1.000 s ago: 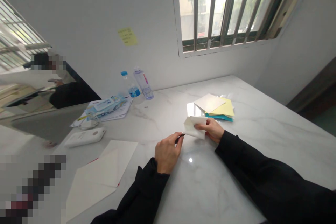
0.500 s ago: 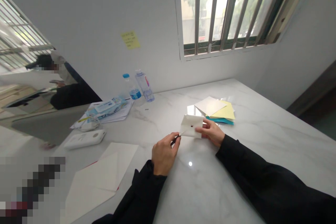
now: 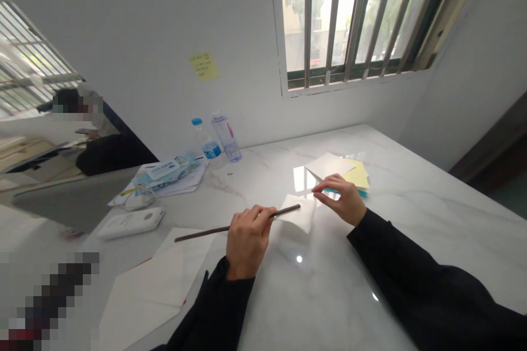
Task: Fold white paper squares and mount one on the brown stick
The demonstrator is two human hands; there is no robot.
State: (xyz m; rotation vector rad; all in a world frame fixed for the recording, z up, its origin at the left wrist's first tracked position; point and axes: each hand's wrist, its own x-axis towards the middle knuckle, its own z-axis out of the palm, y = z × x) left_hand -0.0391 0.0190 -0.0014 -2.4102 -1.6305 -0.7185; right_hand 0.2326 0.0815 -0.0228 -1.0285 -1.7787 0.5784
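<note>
My left hand [image 3: 247, 238] is closed around a thin dark stick [image 3: 197, 234] that lies nearly level, its tip over a small folded white paper [image 3: 297, 215] on the marble table [image 3: 411, 214]. My right hand [image 3: 342, 198] pinches the far right corner of that paper with curled fingers. Both sleeves are black.
A stack of white, yellow and blue sheets [image 3: 346, 173] lies behind my right hand. Large white sheets [image 3: 152, 279] lie at the near left. A white case [image 3: 127, 223], a pile of papers [image 3: 164, 175] and two water bottles [image 3: 218, 140] stand at the left. A mirror [image 3: 49, 137] leans there.
The paper has gone from held upright to lying flat on the table. My left hand has drawn the stick out, so its full length now shows.
</note>
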